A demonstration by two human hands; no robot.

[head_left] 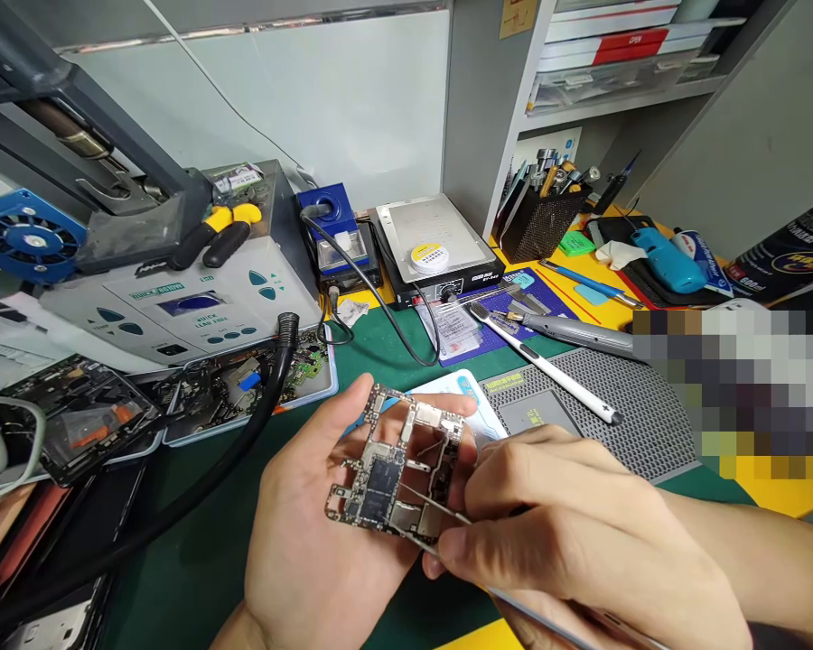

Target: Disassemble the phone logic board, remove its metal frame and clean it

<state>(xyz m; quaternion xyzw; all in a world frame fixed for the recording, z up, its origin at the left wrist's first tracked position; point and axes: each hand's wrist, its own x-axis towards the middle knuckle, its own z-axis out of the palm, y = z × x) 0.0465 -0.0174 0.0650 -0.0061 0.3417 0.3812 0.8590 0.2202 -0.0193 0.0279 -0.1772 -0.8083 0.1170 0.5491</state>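
Observation:
My left hand [331, 506] holds a small phone circuit board [383, 486] by its edges, thumb on the left side and fingers behind and along the right. Dark chips and silvery shields cover the board, which has open gaps through its middle. In my right hand [569, 524] is a pair of metal tweezers [447, 512], pinched between thumb and fingers. The two thin tips lie over the lower right part of the board, near the large dark chip; whether they touch it I cannot tell. Part of the tweezers' body is hidden by my fingers.
A black hose [271, 397] curves along the left from a grey hot-air station [196, 307]. Behind the board stand a hot plate [440, 236] and a blue soldering stand [331, 221]. A white brush [548, 366] lies on a grey perforated mat [640, 406]. A tray of boards [331, 384] sits left.

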